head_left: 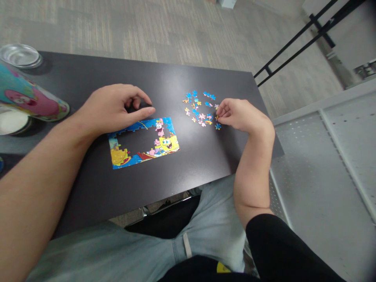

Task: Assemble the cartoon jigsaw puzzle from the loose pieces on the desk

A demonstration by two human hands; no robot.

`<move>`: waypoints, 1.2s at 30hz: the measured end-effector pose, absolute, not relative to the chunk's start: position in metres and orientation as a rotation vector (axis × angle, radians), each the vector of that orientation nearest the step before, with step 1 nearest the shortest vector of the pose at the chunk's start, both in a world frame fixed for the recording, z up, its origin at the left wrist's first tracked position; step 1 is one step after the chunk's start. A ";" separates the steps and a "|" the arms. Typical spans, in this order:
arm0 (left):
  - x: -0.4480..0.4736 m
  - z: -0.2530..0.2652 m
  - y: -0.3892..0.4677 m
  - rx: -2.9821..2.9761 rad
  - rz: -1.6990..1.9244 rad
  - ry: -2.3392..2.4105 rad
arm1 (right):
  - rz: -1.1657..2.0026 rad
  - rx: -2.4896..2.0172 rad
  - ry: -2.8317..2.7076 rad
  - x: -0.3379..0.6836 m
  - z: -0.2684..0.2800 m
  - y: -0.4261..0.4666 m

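A partly joined jigsaw puzzle (135, 159) lies flat on the dark table, its border linked around a gap where the tabletop shows. Over its upper left edge rests my left hand (117, 107), thumb and index finger stretched out and apart, the other fingers curled, with nothing seen between them. To the right is a loose cluster of small puzzle pieces (201, 116) in blue, pink and yellow. At the right side of this cluster, my right hand (239, 113) has its fingertips pinched together on a small puzzle piece (217, 117), mostly covered by the fingers.
On the left stand a colourful cylindrical tin (32, 94), a round metal lid (20, 55) and a white round item (13, 120). The table (202, 164) ends at my lap. A perforated metal panel (317, 172) and black rails (296, 33) are at the right.
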State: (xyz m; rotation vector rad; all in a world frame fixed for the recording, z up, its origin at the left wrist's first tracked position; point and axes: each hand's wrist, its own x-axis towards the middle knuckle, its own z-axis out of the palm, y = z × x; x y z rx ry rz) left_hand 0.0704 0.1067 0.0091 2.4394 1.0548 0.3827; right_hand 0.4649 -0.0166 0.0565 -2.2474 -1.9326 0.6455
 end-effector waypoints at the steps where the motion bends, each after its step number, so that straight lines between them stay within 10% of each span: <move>1: 0.071 0.010 0.106 2.438 0.379 1.056 | 0.645 -2.237 -1.938 0.466 0.055 -0.016; 36: 0.070 -0.011 0.112 2.347 0.529 0.978 | 1.455 -1.324 -1.687 0.355 0.020 -0.007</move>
